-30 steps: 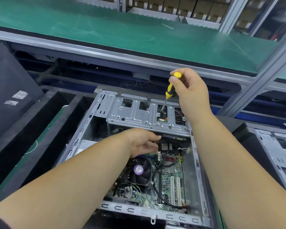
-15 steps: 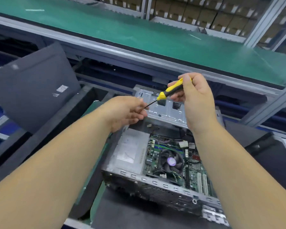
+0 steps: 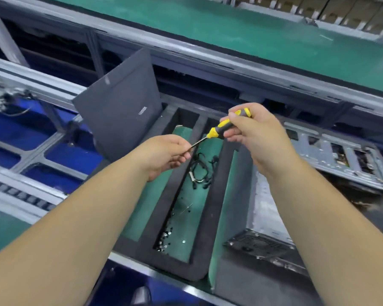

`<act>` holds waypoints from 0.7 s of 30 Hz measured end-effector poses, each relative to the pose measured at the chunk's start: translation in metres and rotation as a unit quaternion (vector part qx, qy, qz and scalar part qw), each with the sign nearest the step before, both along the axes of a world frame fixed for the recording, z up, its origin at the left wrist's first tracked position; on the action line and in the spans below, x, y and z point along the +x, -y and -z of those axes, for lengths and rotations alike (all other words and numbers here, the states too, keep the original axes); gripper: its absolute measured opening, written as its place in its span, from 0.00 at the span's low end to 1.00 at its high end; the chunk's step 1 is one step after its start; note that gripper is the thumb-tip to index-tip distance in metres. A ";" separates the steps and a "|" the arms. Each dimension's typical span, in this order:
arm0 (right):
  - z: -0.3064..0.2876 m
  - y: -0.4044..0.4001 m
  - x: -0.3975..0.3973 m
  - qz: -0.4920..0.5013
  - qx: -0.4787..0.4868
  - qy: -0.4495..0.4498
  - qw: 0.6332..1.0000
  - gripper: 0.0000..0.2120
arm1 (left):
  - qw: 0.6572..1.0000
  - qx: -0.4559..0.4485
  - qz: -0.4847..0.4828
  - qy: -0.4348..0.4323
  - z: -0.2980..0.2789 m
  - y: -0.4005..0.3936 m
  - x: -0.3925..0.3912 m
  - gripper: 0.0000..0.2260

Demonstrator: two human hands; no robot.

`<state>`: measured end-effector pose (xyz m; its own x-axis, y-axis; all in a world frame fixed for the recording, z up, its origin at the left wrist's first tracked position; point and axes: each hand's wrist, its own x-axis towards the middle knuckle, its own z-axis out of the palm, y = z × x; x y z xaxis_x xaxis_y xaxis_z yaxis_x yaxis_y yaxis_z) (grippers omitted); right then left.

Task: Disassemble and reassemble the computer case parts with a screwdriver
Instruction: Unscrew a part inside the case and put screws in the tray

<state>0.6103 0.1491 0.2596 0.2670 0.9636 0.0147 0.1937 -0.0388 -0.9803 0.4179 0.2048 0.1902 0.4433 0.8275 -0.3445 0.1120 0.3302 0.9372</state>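
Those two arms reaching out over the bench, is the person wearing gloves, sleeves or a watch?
Nothing worn shows. The left hand and right hand are bare, without gloves or rings that I can see. Both forearms are uncovered to the frame's edge, with no sleeve, watch or wristband in view.

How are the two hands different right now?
The right hand wraps around the yellow and grey handle of the screwdriver, while the left hand only pinches at its thin metal tip. The right hand sits higher and farther from the camera; the left hand is lower and nearer. Both are bare, and both hang over the black foam tray.
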 end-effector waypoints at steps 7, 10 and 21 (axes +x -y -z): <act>0.040 0.003 -0.052 0.008 -0.053 0.177 0.983 0.06 | 0.997 -0.026 0.049 -0.048 0.060 -0.015 -0.035 0.07; 0.059 0.011 -0.065 0.013 -0.081 0.205 0.975 0.06 | 0.992 -0.030 0.089 -0.089 0.084 -0.015 -0.039 0.07; 0.115 0.025 -0.069 -0.005 -0.192 0.251 0.949 0.03 | 0.978 0.010 0.043 -0.204 0.133 -0.005 -0.054 0.05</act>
